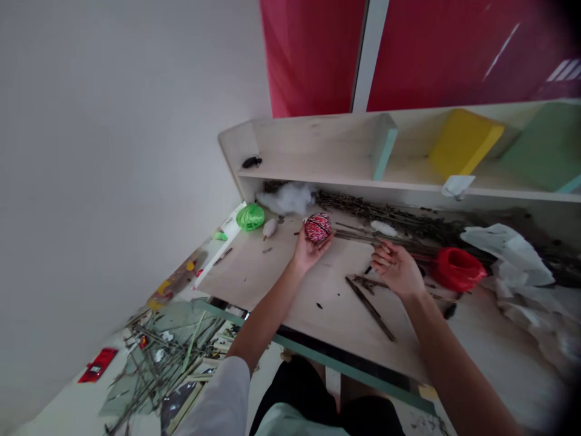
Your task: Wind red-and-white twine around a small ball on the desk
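Head view. Your left hand point(310, 253) is grasping a ball of red-and-white twine point(318, 227), with the fingers curled up around its lower side. The ball sits in that hand, over the pale wooden board point(254, 266).

Your right hand point(396, 269) is half curled, fingers bent inward, just beside a bundle of dry twigs point(385, 221). Whether it pinches anything thin, you can't tell from here. A red roll of plastic twine point(456, 269) lies just to its right, and loose dark sticks point(370, 309) lie on the board below it.

Farther along the board: a green roll of plastic twine point(249, 217), a tuft of white stuffing point(285, 198) and a small white object point(269, 227), all beyond your left hand. A crumpled white plastic bag point(508, 254) sits at the right end, against the twigs.

Above, a pale wooden shelf point(318, 148) holds a yellow block point(465, 142) and a small black object point(252, 161). Down on the floor to your left: a heap of long sticks point(158, 369) and a red card point(97, 365).
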The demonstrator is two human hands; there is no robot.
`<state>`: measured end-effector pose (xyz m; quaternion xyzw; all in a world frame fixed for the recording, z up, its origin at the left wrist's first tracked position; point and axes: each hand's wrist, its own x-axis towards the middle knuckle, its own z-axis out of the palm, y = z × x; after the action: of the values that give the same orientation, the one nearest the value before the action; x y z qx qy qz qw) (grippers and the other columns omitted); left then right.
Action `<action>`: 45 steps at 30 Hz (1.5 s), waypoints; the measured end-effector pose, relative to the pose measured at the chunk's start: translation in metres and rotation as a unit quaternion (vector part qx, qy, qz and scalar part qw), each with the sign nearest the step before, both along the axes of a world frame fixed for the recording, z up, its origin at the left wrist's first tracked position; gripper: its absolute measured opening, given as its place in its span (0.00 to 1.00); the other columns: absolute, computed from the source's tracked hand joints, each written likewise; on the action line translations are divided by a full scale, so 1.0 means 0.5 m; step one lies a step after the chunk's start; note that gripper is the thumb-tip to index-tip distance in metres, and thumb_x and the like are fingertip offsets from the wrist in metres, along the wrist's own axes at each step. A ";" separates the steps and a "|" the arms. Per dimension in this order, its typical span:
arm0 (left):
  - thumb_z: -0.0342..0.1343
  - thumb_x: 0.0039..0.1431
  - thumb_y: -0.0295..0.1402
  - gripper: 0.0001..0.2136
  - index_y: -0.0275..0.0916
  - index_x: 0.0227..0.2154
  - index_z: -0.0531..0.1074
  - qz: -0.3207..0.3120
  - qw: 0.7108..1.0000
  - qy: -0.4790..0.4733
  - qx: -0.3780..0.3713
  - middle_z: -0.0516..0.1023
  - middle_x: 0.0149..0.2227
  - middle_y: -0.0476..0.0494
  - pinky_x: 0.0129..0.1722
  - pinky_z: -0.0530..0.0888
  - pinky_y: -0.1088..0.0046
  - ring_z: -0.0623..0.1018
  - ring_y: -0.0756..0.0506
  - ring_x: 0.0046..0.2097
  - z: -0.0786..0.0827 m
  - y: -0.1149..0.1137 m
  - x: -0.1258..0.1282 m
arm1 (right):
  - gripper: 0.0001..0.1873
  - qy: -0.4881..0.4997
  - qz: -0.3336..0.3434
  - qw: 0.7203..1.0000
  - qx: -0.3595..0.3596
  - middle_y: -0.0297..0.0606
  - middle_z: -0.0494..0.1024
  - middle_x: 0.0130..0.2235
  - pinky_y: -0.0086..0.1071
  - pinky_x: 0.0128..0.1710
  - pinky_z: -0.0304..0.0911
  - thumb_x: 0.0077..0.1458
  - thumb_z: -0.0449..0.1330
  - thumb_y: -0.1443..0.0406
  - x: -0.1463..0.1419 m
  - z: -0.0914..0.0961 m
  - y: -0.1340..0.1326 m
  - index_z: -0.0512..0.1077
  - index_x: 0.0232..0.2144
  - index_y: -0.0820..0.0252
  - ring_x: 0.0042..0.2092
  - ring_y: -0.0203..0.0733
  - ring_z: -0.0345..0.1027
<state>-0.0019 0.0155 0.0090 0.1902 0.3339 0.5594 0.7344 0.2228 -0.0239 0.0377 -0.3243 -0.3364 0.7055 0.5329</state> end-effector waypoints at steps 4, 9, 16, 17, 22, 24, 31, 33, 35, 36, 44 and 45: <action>0.48 0.55 0.58 0.29 0.37 0.44 0.72 0.040 0.999 -0.014 -0.001 0.77 0.46 0.35 0.54 0.71 0.64 0.74 0.41 0.53 -0.002 0.006 -0.006 | 0.17 -0.016 0.040 0.999 0.013 0.25 0.42 0.18 0.28 0.18 0.44 0.45 0.61 0.59 -0.005 0.009 -0.005 0.56 0.18 0.56 0.20 0.32 0.35; 0.43 0.57 0.58 0.30 0.37 0.46 0.71 0.062 0.997 -0.035 -0.009 0.77 0.46 0.34 0.55 0.70 0.63 0.74 0.40 0.54 0.001 0.009 -0.007 | 0.15 -0.054 0.071 0.996 0.021 0.23 0.43 0.15 0.27 0.18 0.41 0.45 0.62 0.58 -0.019 0.009 -0.015 0.59 0.18 0.56 0.18 0.30 0.35; 0.43 0.58 0.58 0.31 0.35 0.48 0.71 0.052 0.998 -0.043 0.011 0.76 0.47 0.34 0.55 0.69 0.59 0.73 0.39 0.55 0.002 0.006 -0.001 | 0.11 -0.133 0.154 0.978 0.040 0.24 0.56 0.14 0.28 0.16 0.41 0.44 0.64 0.57 -0.033 -0.016 -0.025 0.71 0.22 0.58 0.16 0.29 0.45; 0.43 0.58 0.58 0.31 0.35 0.48 0.71 0.050 0.998 -0.043 0.006 0.76 0.47 0.34 0.55 0.70 0.60 0.74 0.39 0.54 0.002 0.007 -0.001 | 0.11 -0.138 0.165 0.976 0.043 0.25 0.56 0.13 0.28 0.16 0.41 0.45 0.64 0.57 -0.033 -0.018 -0.025 0.71 0.21 0.58 0.16 0.29 0.45; 0.51 0.57 0.53 0.25 0.39 0.49 0.71 0.053 0.998 0.031 0.004 0.76 0.49 0.38 0.52 0.72 0.64 0.76 0.42 0.51 0.003 0.007 0.012 | 0.16 -0.114 0.189 0.974 0.056 0.25 0.54 0.11 0.29 0.16 0.41 0.47 0.62 0.60 -0.030 -0.016 -0.027 0.64 0.15 0.57 0.15 0.29 0.45; 0.60 0.52 0.48 0.24 0.43 0.50 0.70 0.072 0.993 0.092 0.026 0.75 0.51 0.41 0.51 0.72 0.63 0.76 0.42 0.50 0.004 0.001 0.023 | 0.17 -0.093 0.180 0.978 0.057 0.25 0.53 0.11 0.29 0.16 0.42 0.47 0.62 0.60 -0.026 -0.010 -0.027 0.61 0.14 0.57 0.15 0.29 0.44; 0.70 0.39 0.38 0.24 0.37 0.41 0.75 0.028 0.935 0.293 0.198 0.78 0.43 0.40 0.52 0.70 0.62 0.76 0.41 0.46 0.008 -0.035 0.056 | 0.15 -0.043 0.087 0.994 0.046 0.24 0.45 0.13 0.29 0.19 0.43 0.45 0.61 0.59 -0.007 0.011 -0.018 0.60 0.16 0.56 0.17 0.30 0.37; 0.70 0.39 0.37 0.24 0.38 0.43 0.75 -0.023 0.922 0.312 0.226 0.78 0.42 0.41 0.52 0.70 0.62 0.76 0.41 0.46 0.010 -0.043 0.059 | 0.12 -0.035 0.063 0.997 0.036 0.25 0.47 0.14 0.29 0.18 0.44 0.44 0.61 0.59 -0.006 0.014 -0.016 0.63 0.18 0.56 0.17 0.30 0.39; 0.70 0.39 0.37 0.26 0.37 0.44 0.75 -0.084 0.916 0.306 0.246 0.78 0.43 0.41 0.51 0.70 0.62 0.77 0.41 0.46 0.013 -0.051 0.061 | 0.10 -0.034 0.042 0.998 0.022 0.27 0.53 0.16 0.29 0.18 0.45 0.43 0.62 0.59 -0.007 0.013 -0.015 0.66 0.20 0.56 0.18 0.31 0.44; 0.70 0.39 0.37 0.26 0.37 0.45 0.74 -0.117 0.913 0.298 0.251 0.78 0.43 0.40 0.51 0.70 0.62 0.77 0.41 0.46 0.015 -0.054 0.062 | 0.09 -0.034 0.029 0.999 0.013 0.28 0.57 0.17 0.29 0.18 0.46 0.42 0.63 0.59 -0.007 0.012 -0.015 0.68 0.21 0.55 0.19 0.31 0.46; 0.70 0.40 0.38 0.28 0.36 0.47 0.74 -0.249 0.903 0.274 0.219 0.79 0.45 0.39 0.50 0.71 0.64 0.77 0.42 0.46 0.038 -0.066 0.056 | 0.10 0.005 -0.038 0.998 -0.040 0.28 0.74 0.24 0.25 0.15 0.47 0.39 0.67 0.62 -0.006 -0.011 0.002 0.74 0.29 0.53 0.17 0.26 0.45; 0.70 0.40 0.38 0.28 0.36 0.47 0.74 -0.254 0.903 0.273 0.212 0.79 0.45 0.39 0.49 0.72 0.64 0.78 0.43 0.46 0.041 -0.067 0.054 | 0.10 0.005 -0.043 0.998 -0.041 0.28 0.75 0.25 0.25 0.14 0.46 0.39 0.67 0.62 -0.006 -0.014 0.004 0.74 0.29 0.53 0.17 0.25 0.45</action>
<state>0.0249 -0.0181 0.0295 0.5652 0.3350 0.3379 0.6739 0.2197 -0.0217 0.0308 -0.3569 -0.2900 0.6968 0.5505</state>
